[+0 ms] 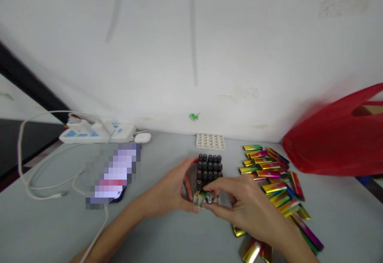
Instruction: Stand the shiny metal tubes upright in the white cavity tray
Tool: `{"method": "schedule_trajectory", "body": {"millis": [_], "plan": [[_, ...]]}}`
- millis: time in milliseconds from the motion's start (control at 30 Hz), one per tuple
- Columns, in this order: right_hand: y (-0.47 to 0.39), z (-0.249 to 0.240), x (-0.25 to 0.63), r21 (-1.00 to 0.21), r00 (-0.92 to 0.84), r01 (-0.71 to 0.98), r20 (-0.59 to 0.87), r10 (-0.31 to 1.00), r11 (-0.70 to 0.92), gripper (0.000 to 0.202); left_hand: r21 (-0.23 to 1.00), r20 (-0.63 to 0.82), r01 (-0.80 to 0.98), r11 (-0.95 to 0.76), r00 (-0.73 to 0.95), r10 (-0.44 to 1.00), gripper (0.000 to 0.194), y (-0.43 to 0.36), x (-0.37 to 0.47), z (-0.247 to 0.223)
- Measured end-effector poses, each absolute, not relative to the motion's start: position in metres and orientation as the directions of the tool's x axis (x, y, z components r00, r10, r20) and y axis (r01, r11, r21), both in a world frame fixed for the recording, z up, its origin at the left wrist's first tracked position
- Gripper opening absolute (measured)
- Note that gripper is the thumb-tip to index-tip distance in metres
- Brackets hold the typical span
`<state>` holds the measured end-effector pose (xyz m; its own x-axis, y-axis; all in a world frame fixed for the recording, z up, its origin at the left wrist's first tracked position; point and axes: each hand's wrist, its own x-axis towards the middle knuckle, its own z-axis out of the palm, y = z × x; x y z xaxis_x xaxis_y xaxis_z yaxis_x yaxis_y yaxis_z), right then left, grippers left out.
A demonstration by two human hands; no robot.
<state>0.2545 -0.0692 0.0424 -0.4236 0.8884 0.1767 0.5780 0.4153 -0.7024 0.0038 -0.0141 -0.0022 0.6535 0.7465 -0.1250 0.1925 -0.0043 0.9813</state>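
Note:
My left hand (175, 187) curls around the left side of a small pale holder (198, 202), thumb at its near corner. Rows of upright black-ended pieces (210, 166), which look like small lighters, fill the holder's far part, each with a round mark on top. Over the near rows, my right hand (239, 197) pinches one such lighter (209, 197) between thumb and fingers. Its lower end is hidden, so I cannot tell whether it sits in a slot. Shiny coloured metal lighter casings (273, 187) lie in a loose pile to the right.
A white perforated tray (210, 141) lies by the wall. At left are a phone (115, 173), a power strip (122, 133), a white earbud case (143, 137) and looping white cable (26, 183). A red bag (329, 143) stands at right.

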Motion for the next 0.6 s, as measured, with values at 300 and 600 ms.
{"method": "schedule_trajectory", "body": {"millis": [300, 600], "plan": [[-0.0673, 0.0427, 0.2514, -0.769, -0.373, 0.530, 0.167, 0.913, 0.357, 0.023, 0.976, -0.151, 0.218, 0.006, 0.655, 0.741, 0.125, -0.0133, 0.0040, 0.0024], [-0.0709, 0.0446, 0.2470, -0.743, -0.348, 0.535, 0.240, 0.906, 0.402, 0.023, 0.982, -0.101, 0.185, -0.028, 0.655, 0.749, 0.124, -0.0131, 0.0031, -0.0007]]}}
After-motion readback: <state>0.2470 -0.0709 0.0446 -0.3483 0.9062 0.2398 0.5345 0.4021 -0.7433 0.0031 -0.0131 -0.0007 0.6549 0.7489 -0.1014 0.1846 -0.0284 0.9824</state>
